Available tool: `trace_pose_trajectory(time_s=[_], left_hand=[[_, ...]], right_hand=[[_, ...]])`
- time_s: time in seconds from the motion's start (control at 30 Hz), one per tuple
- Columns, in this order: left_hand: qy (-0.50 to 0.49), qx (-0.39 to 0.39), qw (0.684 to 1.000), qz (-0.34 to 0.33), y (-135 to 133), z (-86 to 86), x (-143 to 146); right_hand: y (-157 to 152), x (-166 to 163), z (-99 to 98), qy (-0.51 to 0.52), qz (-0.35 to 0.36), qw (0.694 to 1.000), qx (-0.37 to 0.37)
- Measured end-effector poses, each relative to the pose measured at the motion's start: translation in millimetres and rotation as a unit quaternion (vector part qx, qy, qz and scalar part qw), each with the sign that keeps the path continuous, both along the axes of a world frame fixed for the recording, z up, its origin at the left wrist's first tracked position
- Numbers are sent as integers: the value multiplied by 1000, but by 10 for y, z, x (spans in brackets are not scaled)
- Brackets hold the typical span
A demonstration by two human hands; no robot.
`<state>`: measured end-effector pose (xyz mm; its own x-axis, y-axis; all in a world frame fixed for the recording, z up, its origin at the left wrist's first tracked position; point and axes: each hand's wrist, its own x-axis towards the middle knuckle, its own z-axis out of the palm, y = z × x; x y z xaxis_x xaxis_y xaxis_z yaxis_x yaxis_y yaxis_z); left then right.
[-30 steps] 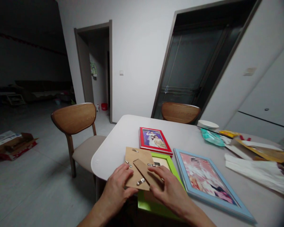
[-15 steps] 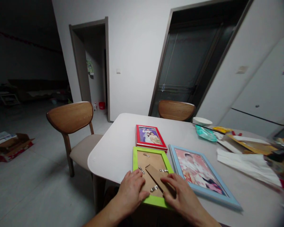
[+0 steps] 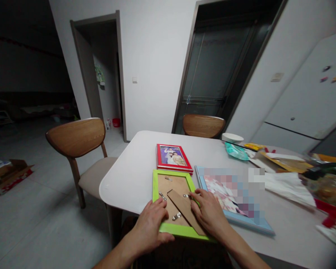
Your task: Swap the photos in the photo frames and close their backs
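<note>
A green picture frame lies face down at the near edge of the white table. Its brown backing board with small metal clips and a fold-out stand sits inside the frame. My left hand rests on the frame's near left corner, fingers flat on the board. My right hand presses on the frame's right side, its fingertips by a metal clip. A red frame with a photo lies just beyond. A blue frame lies to the right, touching my right hand's side.
Two wooden chairs stand at the table: one chair at the left, another chair at the far side. White paper, a teal packet, a white bowl and clutter cover the table's right. A cardboard box lies on the floor.
The backing board went from lying askew on top of the green frame to sitting inside it. Both hands moved onto the frame's edges; my right fingers slid to the right clip.
</note>
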<state>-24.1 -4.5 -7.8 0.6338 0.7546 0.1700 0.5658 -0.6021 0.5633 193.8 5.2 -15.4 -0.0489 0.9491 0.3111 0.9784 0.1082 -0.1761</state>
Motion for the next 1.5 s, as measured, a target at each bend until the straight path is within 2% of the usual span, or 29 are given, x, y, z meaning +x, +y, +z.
trace_pose_trajectory(time_s=[0.1, 0.3, 0.5, 0.6, 0.7, 0.83, 1.03, 1.3, 1.5], left_hand=[[11, -5, 1000, 9, 38, -42, -23], [-8, 0, 1000, 22, 86, -79, -59], [-17, -3, 999, 39, 82, -101, -55], [-19, 1, 999, 33, 98, -122, -59], [-19, 2, 999, 29, 113, -138, -60], [-29, -8, 999, 35, 119, -138, -53], [-51, -5, 998, 28, 130, -150, -53], [-57, -2, 998, 29, 137, -156, -68], [-44, -2, 998, 33, 129, -163, -72]], right_hand=[[65, -35, 27, -31, -9, 999, -18], [102, -87, 37, 1, 16, 999, -33], [114, -55, 16, 9, 26, 999, -33], [80, -53, -5, 2, 32, 999, -4], [-7, -144, -4, 15, 96, 995, 27], [-154, -356, 84, 56, 228, 972, -5], [-248, -411, 188, 56, 267, 962, -6], [-269, -370, 156, 66, 270, 961, -19], [40, -480, 67, 76, 207, 975, -9]])
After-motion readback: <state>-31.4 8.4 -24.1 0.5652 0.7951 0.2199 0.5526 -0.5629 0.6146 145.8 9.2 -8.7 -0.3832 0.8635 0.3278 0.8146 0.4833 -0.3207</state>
